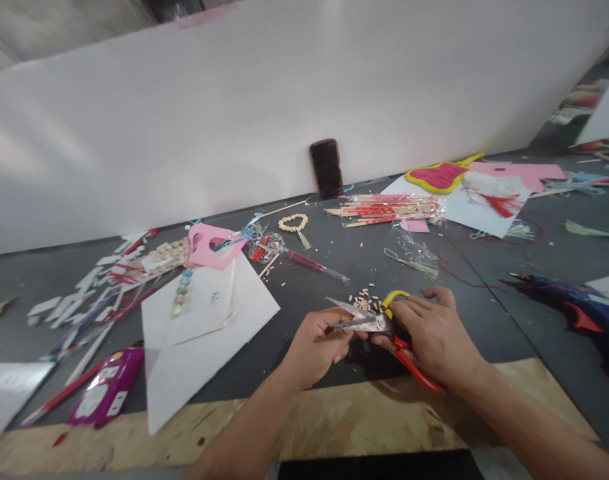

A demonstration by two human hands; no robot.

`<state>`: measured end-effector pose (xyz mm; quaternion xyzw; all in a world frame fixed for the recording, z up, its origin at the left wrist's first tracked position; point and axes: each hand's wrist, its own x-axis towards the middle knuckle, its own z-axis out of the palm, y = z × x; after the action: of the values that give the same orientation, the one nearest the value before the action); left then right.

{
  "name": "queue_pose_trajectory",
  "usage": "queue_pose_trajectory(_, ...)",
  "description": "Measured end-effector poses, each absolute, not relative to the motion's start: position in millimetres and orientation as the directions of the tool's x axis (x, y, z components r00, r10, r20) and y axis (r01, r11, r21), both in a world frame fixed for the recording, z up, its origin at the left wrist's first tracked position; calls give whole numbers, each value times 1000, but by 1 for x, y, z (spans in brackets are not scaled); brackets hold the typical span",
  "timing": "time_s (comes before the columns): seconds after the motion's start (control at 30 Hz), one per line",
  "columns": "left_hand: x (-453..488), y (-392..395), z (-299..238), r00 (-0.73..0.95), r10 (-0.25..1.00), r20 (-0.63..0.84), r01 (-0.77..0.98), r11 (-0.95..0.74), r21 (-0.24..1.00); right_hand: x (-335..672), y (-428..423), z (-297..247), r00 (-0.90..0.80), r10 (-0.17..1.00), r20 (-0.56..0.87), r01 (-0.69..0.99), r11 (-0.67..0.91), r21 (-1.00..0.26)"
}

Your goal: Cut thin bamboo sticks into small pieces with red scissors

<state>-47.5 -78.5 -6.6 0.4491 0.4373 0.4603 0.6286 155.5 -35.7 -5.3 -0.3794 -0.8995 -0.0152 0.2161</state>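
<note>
Left to right on your counter (477,310): purple packet (107,390), then white sheet (184,380). Your left hand (320,341) is next, fingers curled in, thumb drawn toward them, right at the blades. Can't tell if it's pinching anything; fingertips partly hidden. Scissors (381,324) sit between your two hands, blades parted and pointing left, red handle toward you. Small bits (363,302) are heaped just behind the blades. Your right hand (429,333) is wrapped around the scissors' handles, holding them. Glue gun (579,308) lies well apart, far right.
</note>
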Motion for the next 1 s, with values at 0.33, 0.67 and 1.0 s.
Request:
queue_pose_trajectory(0.33,-41,-78,-4,68,986,-151,-169,160,972,153,-36,-4,-604,705,372,731,676,-95)
queue_pose_trajectory(0.67,-44,-75,-6,-15,991,-134,-96,132,987,151,-35,-4,-570,754,326,763,633,-129)
queue_pose_trajectory(1.0,-40,-76,-8,-68,995,-69,-63,65,996,149,-39,-3,-588,742,321,748,650,-133)
